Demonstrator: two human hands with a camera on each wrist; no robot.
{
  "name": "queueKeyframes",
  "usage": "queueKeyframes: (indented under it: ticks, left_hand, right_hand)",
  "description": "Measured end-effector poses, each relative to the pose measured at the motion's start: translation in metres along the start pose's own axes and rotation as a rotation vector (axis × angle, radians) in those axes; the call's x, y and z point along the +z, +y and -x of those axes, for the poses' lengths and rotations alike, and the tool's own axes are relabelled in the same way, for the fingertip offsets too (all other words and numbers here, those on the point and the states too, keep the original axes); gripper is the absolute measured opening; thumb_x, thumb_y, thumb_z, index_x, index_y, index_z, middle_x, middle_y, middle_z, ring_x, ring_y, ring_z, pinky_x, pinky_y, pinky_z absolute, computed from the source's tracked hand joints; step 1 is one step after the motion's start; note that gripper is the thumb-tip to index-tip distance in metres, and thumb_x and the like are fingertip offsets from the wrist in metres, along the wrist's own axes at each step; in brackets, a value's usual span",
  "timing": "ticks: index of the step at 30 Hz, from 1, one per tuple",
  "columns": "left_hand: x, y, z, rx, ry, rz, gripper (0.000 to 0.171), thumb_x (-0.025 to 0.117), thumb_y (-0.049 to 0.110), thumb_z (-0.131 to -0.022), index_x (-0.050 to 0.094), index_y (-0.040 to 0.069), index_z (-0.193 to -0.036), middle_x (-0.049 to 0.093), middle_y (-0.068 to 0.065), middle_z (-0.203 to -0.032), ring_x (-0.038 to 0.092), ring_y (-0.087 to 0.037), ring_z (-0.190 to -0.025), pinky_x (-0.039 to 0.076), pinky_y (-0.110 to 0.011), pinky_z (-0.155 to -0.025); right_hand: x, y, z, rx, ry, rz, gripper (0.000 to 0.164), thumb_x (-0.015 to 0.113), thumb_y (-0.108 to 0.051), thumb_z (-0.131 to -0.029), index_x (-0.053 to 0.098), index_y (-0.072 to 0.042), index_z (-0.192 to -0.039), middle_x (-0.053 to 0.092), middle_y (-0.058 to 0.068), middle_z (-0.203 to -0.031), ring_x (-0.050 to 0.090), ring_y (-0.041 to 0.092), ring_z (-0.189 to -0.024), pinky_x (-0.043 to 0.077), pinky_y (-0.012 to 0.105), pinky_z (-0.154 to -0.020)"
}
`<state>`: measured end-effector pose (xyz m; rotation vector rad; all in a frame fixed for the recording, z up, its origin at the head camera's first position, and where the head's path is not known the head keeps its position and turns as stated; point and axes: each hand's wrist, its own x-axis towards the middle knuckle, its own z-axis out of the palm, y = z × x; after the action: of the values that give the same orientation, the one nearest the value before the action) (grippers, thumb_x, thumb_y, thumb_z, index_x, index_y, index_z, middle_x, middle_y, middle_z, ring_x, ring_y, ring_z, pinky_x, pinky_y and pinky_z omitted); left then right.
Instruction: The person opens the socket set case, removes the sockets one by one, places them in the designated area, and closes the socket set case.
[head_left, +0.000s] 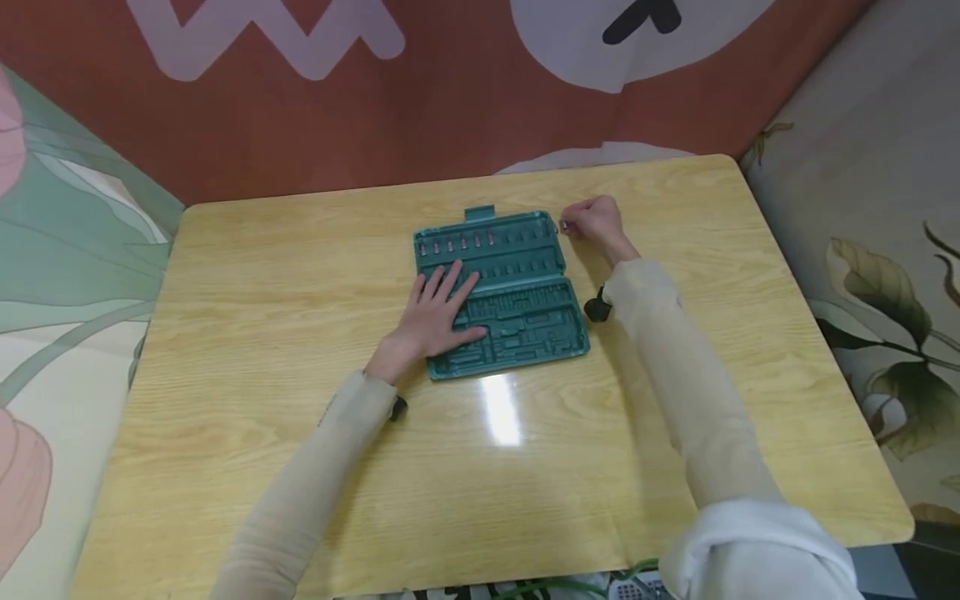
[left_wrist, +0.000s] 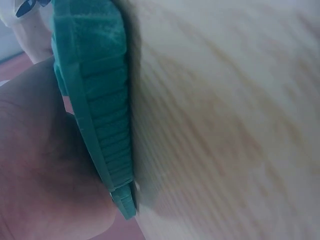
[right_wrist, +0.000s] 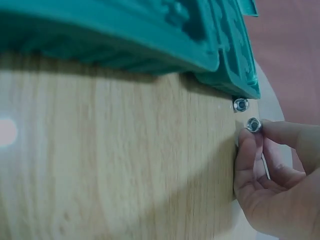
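Note:
A green plastic tool case [head_left: 555, 333] lies unfolded on the table, its two moulded halves facing up. Spread across its left side, my left hand [head_left: 435, 317] rests with straight fingers over both halves. In the left wrist view the case's ribbed edge [left_wrist: 105, 115] lies low along the wood. Beyond the upper right corner, my right hand [head_left: 596, 221] pinches a small silver socket [right_wrist: 254, 125] between thumb and fingers. A second socket [right_wrist: 241, 104] is beside the case edge, close to the pinched one. Several small pieces [head_left: 464, 242] stand in a row in the upper half.
The light wood table [head_left: 285, 275] extends around the case, its far edge against a red-brown wall [head_left: 450, 125]. A latch tab [head_left: 479, 213] sticks out from the case's far side. Green cables [head_left: 555, 585] show below the near edge.

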<state>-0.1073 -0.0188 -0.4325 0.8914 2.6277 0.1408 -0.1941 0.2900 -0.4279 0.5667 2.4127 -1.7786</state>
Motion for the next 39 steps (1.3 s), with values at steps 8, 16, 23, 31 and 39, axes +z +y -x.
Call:
queueKeyframes:
  ticks: [8,16,23,31,39]
  left_hand:
    - [0.001,-0.002,-0.002,0.010,-0.006,0.014,0.090,0.043,0.066,-0.093,-0.003,0.022,-0.157,-0.014,-0.005,-0.161,-0.007,-0.034,-0.146,-0.006,-0.053,-0.113]
    - [-0.001,-0.006,0.007,0.006,-0.007,0.029,0.089,0.044,0.063,-0.094,-0.001,0.020,-0.157,-0.012,-0.007,-0.161,-0.006,-0.035,-0.145,-0.006,-0.054,-0.113]
    - [-0.002,-0.007,0.011,0.006,-0.017,0.025,0.089,0.043,0.064,-0.094,-0.002,0.020,-0.157,-0.012,-0.007,-0.161,-0.007,-0.035,-0.145,-0.005,-0.054,-0.113]
    - [0.001,-0.009,0.013,0.001,-0.017,0.035,0.090,0.044,0.064,-0.093,-0.002,0.020,-0.157,-0.012,-0.007,-0.161,-0.007,-0.035,-0.145,-0.006,-0.054,-0.112]
    - [0.003,-0.010,0.014,0.004,-0.018,0.044,0.091,0.045,0.064,-0.093,-0.002,0.020,-0.157,-0.013,-0.007,-0.161,-0.008,-0.035,-0.145,-0.008,-0.053,-0.112]
  right_hand:
    - [0.001,-0.004,-0.003,0.018,0.041,0.118,0.022,0.067,-0.009,-0.085,0.074,0.006,-0.099,0.067,-0.001,-0.064,0.063,0.010,-0.060,0.049,0.022,-0.057]
    - [0.016,-0.005,-0.001,0.006,0.066,0.185,0.018,0.068,-0.008,-0.082,0.075,0.004,-0.094,0.064,-0.006,-0.057,0.062,0.011,-0.059,0.044,0.020,-0.054]
    - [0.023,-0.003,0.001,-0.029,0.100,0.258,0.018,0.068,-0.008,-0.084,0.075,0.005,-0.094,0.063,-0.007,-0.060,0.060,0.009,-0.058,0.046,0.019,-0.062]
    - [0.027,0.000,0.002,-0.045,0.095,0.260,0.019,0.067,-0.009,-0.086,0.075,0.005,-0.096,0.069,0.000,-0.069,0.060,0.010,-0.061,0.046,0.018,-0.061]
    - [0.026,0.002,0.005,-0.074,0.083,0.234,0.020,0.065,-0.010,-0.088,0.075,0.006,-0.096,0.069,0.006,-0.074,0.059,0.012,-0.063,0.045,0.018,-0.055]
